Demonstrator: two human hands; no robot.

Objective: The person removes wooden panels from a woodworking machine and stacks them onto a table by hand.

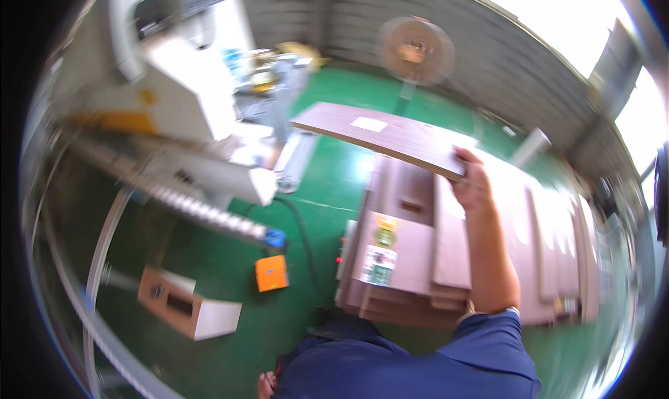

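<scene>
My right hand [472, 183], arm stretched forward, is closed on the near right end of a long wood-grain board [397, 137]. The board is held up in the air, its dark cut edge toward me, with a white label [369, 124] on its face. Below it lie stacks of similar brown panels [411, 249], some with printed sheets on top. Low at the bottom edge, beside my dark blue shirt, only a small part of my left hand [266, 385] shows. Its fingers are too hidden and blurred to read.
A large machine [174, 92] with a roller conveyor [202, 211] stands on the left. An orange box [272, 273], a black cable [303, 232] and an open cardboard box [185, 305] are on the green floor. A round fan [416, 50] stands by the back wall.
</scene>
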